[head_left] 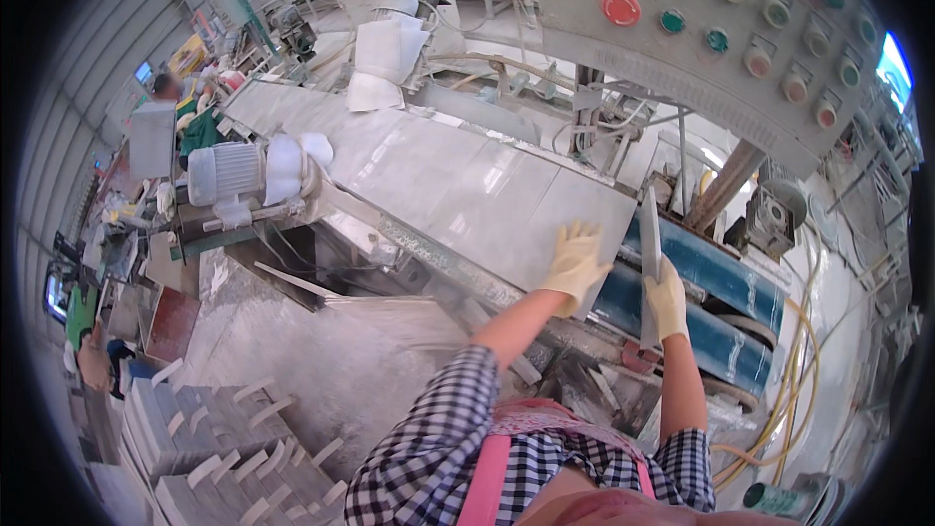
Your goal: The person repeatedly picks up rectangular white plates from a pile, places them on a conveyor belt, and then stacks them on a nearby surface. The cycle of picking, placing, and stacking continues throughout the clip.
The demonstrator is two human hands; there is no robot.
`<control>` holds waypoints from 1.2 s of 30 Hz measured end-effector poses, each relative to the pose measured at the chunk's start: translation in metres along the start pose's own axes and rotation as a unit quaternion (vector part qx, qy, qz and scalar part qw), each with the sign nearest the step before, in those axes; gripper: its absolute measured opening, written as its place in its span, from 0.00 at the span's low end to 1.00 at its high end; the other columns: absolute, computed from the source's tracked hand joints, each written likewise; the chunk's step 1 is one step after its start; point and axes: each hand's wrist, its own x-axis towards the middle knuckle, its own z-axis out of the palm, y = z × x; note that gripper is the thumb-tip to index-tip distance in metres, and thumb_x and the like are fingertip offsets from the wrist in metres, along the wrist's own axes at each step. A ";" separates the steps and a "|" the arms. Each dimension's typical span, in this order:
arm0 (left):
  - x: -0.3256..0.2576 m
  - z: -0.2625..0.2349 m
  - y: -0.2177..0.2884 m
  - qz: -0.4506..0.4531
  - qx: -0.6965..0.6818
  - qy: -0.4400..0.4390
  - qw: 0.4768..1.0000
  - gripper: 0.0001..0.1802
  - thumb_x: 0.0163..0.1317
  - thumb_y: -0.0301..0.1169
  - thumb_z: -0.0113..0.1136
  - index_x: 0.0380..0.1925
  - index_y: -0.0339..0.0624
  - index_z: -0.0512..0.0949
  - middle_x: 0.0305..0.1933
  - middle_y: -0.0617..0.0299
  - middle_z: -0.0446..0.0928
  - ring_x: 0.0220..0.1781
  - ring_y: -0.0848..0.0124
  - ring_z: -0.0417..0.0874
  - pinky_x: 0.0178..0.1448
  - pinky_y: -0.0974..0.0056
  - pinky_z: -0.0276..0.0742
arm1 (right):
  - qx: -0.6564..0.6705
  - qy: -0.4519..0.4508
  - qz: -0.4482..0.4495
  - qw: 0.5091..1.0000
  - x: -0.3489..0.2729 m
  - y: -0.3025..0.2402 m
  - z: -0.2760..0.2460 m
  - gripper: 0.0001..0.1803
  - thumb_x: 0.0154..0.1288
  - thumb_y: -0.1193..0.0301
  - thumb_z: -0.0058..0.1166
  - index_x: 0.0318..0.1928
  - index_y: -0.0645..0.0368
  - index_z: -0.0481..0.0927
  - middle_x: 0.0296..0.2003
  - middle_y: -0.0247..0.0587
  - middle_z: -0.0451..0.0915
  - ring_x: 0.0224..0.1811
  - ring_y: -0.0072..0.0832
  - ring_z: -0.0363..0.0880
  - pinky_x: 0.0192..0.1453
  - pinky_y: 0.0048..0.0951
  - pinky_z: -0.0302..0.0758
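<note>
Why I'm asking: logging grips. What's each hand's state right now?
Left hand: open, laid on the flat grey slab.
Right hand: closed, holding the thin upright slab.

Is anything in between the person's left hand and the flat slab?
Only its pale yellow glove: the left hand seems to rest right on the flat slab. The upright slab in the right hand is off to the right, not between them.

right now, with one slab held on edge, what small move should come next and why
Probably bring the left hand across to steady the upright slab: only the right hand appears to grip it, while the left lies spread on the flat slab beside it.
</note>
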 end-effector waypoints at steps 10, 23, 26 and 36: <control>0.042 0.037 0.039 -0.109 0.054 -0.024 0.992 0.54 0.52 0.54 0.71 0.73 0.39 0.59 0.79 0.46 0.54 0.81 0.46 0.50 0.76 0.29 0.39 | 0.074 -0.036 0.041 0.996 0.004 0.014 -0.007 0.30 0.60 0.73 0.54 0.65 0.63 0.72 0.56 0.61 0.79 0.62 0.51 0.77 0.66 0.41 0.71; 0.070 0.035 0.044 -0.136 0.027 -0.103 0.985 0.42 0.53 0.32 0.64 0.68 0.31 0.64 0.64 0.36 0.73 0.64 0.37 0.74 0.61 0.36 0.73 | 0.065 -0.016 0.018 0.998 0.005 0.029 -0.015 0.31 0.57 0.73 0.57 0.63 0.67 0.72 0.55 0.64 0.79 0.61 0.51 0.77 0.65 0.39 0.71; 0.081 0.040 -0.005 -0.015 0.047 -0.135 0.990 0.24 0.55 0.30 0.58 0.54 0.33 0.76 0.47 0.38 0.81 0.49 0.43 0.84 0.49 0.47 0.81 | 0.118 -0.053 0.029 0.991 0.012 0.029 -0.016 0.29 0.58 0.71 0.59 0.61 0.70 0.74 0.52 0.63 0.81 0.58 0.51 0.79 0.63 0.40 0.73; 0.045 0.029 -0.035 -0.161 -0.518 -0.030 0.840 0.17 0.67 0.31 0.54 0.52 0.32 0.79 0.45 0.44 0.81 0.44 0.59 0.83 0.52 0.57 0.80 | 0.049 -0.017 -0.043 0.998 0.032 -0.030 0.019 0.15 0.58 0.70 0.51 0.46 0.58 0.80 0.42 0.56 0.83 0.48 0.54 0.81 0.53 0.48 0.77</control>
